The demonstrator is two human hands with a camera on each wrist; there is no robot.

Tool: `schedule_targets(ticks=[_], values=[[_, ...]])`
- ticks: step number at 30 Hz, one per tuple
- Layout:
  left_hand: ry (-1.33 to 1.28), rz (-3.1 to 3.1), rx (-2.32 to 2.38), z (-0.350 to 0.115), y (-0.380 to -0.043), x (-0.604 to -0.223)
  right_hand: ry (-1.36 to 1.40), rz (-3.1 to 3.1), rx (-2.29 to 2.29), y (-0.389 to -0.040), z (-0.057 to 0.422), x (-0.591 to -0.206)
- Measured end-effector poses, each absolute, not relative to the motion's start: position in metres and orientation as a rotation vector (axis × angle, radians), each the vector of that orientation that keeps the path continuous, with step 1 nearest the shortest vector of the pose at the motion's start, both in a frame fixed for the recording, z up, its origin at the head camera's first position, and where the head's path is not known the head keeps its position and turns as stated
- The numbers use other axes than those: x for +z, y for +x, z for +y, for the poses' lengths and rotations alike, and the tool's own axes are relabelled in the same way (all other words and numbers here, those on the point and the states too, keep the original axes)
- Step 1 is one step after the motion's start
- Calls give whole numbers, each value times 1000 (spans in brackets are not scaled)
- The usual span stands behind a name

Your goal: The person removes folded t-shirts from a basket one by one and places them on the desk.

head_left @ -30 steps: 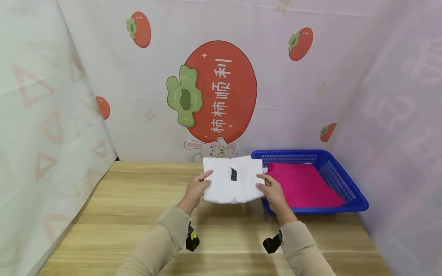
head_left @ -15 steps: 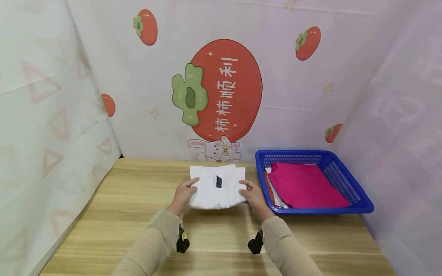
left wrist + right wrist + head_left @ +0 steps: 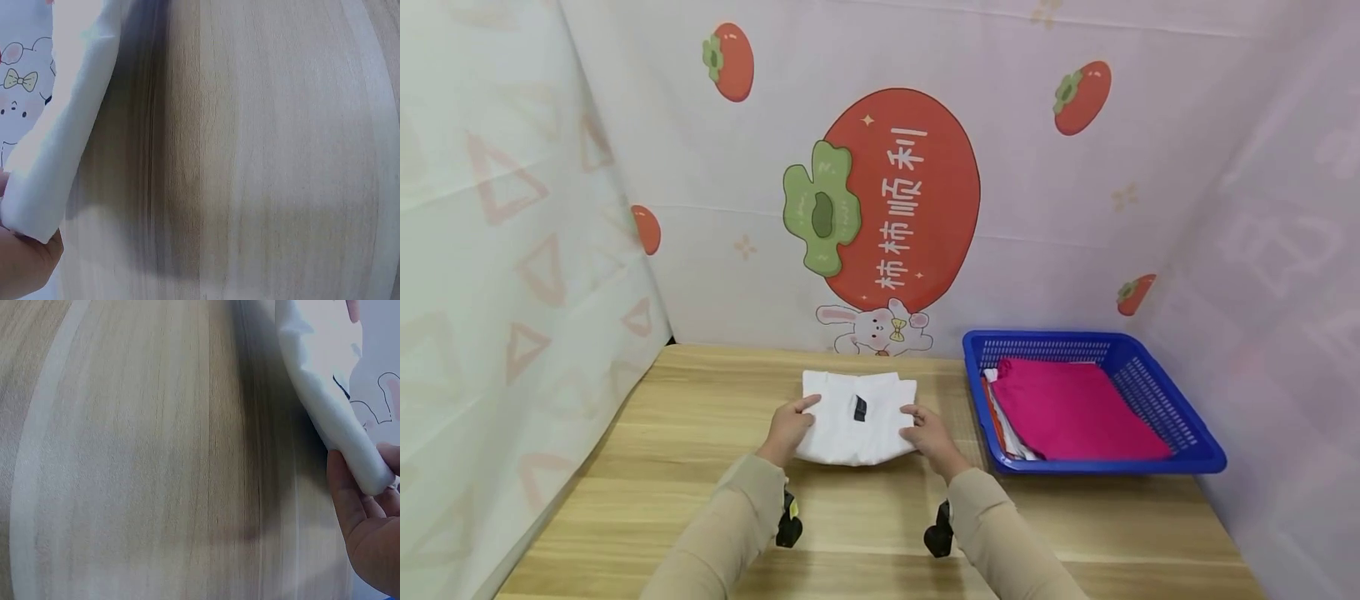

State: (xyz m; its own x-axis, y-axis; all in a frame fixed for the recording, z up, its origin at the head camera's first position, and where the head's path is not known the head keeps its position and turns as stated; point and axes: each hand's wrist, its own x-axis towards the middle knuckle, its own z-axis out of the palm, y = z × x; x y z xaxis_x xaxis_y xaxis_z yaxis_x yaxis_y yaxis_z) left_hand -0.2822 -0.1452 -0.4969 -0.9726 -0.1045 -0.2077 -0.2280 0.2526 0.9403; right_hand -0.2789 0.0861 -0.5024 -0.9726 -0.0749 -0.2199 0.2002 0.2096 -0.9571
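**Left hand (image 3: 789,427) and right hand (image 3: 927,432) on one white cloth (image 3: 842,446), left of one blue basket (image 3: 1105,467)**

Hands: 2, both gripping. Left hand pinches the cloth's left edge; right hand pinches its right edge, the one nearer the basket.

White cloth: 1, folded to a rough rectangle, well clear of the basket on its left. Dark patch (image 3: 860,408): 1, near the middle of the upper face. Both wrist views show the near edge raised over the wooden table (image 3: 700,400), shadow below; whether the far edge touches, cannot tell.

Beige sleeves (image 3: 730,512): 2. Black wrist devices (image 3: 789,527): 2, one per wrist, left of the basket and closer to the person.

In the basket: 1 pink cloth (image 3: 1075,412) on top. At its left side, a white edge (image 3: 1011,433) and an orange edge (image 3: 995,414) show; layers underneath cannot be counted.

Backdrop, behind the basket: 1 large printed persimmon (image 3: 943,200) and 1 rabbit (image 3: 874,327), both to its left; small persimmons (image 3: 1082,97): 4, two left of the basket, two above it.
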Motion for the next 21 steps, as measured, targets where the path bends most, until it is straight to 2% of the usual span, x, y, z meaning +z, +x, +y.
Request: schedule_targets(ticks=[21], values=[[-422, 2490, 1761, -153, -297, -534, 91, 2294, -1759, -279, 92, -530]])
